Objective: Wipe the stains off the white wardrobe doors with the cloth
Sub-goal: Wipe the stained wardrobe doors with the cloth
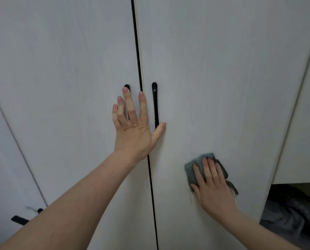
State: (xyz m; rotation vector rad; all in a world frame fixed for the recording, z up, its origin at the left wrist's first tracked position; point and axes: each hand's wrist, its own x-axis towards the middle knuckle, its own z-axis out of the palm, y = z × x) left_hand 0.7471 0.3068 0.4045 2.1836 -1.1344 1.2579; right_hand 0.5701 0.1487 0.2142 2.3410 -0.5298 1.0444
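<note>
the cloth (193, 171) — a grey-green knitted piece, folded — is pressed flat against the right wardrobe door (222, 78), low on the panel and well below the end of that door's handle. it is covered in large part by the right hand (211, 184), whose fingers are laid out nearly straight over it, the palm bearing on the fabric; a darker corner of the cloth is seen sticking out at the hand's lower right. no stain can be made out with certainty around the cloth, though a faint smear is suggested just below the thumb.

the left hand (134, 127) is spread flat across the seam where the two doors meet, nothing being held in it: the fingers are stretched upward on the left wardrobe door (60, 69), the thumb is reached over the dark gap (137, 42) onto the right door. the left door's black handle (127, 86) is mostly hidden behind the fingers, only its top being shown; the right door's black handle (155, 103) is crossed at its lower end by the thumb.

further out, another black handle (19, 219) is seen at the lower left on a neighbouring panel, and dark crumpled fabric (291, 217) is lying in an opening at the lower right — what it is cannot be told.
</note>
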